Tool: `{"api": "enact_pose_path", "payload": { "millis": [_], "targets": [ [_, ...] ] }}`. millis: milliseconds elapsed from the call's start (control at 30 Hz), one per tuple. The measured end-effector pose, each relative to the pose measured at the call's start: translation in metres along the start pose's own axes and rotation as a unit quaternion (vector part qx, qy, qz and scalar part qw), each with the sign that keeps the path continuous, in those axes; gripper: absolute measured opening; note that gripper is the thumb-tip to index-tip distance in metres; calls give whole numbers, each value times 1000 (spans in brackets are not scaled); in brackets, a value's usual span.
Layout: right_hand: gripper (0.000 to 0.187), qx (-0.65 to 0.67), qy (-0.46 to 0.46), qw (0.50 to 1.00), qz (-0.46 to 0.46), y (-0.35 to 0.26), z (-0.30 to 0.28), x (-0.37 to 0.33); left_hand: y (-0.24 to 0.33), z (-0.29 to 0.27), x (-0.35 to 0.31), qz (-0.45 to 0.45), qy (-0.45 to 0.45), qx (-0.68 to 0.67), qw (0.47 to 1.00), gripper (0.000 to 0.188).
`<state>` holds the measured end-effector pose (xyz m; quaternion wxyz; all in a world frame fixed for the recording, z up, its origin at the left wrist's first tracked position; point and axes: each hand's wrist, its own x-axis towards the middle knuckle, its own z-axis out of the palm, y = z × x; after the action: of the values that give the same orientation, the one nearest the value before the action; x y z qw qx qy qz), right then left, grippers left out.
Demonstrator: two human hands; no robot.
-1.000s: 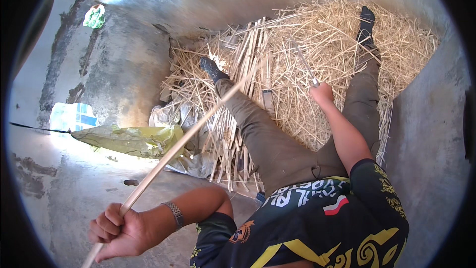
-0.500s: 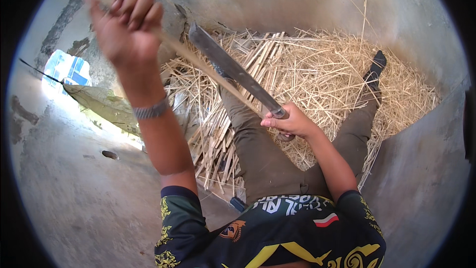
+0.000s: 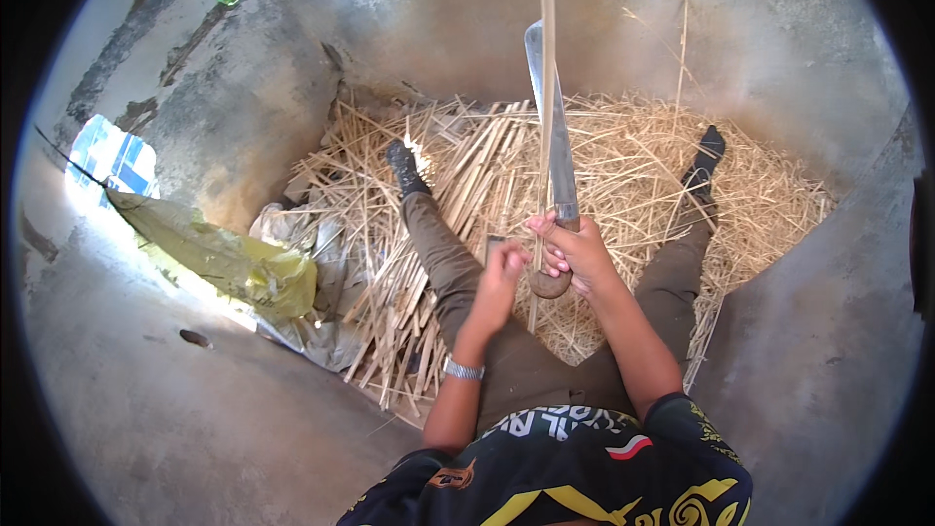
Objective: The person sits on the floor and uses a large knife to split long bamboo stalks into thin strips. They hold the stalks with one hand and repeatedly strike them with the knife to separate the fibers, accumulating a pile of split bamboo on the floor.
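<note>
My right hand is closed on the wooden handle of a machete, whose long grey blade points up and away. A long pale bamboo strip stands nearly upright along the blade, crossing in front of its upper part and passing beside my right thumb. Just left of the strip, my left hand is closed with its fingers curled. A small dark edge shows above those fingers; whether they hold it is hidden. My left wrist wears a metal-banded watch.
Split bamboo strips lie piled by my left leg. Tangled thin shavings spread between and around my outstretched legs. Concrete walls enclose the place. A yellowish sheet hangs at an opening on the left.
My left hand has come down from the upper left to beside my right hand. The machete and strip have swung from leaning left to nearly upright.
</note>
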<state>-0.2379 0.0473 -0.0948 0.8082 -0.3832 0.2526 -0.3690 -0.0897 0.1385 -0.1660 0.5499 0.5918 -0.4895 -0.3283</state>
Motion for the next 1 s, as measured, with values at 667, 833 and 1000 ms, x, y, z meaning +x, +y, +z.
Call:
{"api": "enact_pose_path", "payload": {
  "millis": [667, 833, 1000],
  "targets": [
    [33, -629, 313, 581, -411, -45, -88, -56, 53, 36, -84, -290, -215, -385, 849, 41],
    [29, -749, 172, 360, -529, -104, -106, -53, 66, 38, -100, -331, -249, -408, 814, 42],
    [20, -738, 226, 373, -515, -144, -146, -31, 71, 36, -107, -350, -287, -421, 786, 43]
  ]
}}
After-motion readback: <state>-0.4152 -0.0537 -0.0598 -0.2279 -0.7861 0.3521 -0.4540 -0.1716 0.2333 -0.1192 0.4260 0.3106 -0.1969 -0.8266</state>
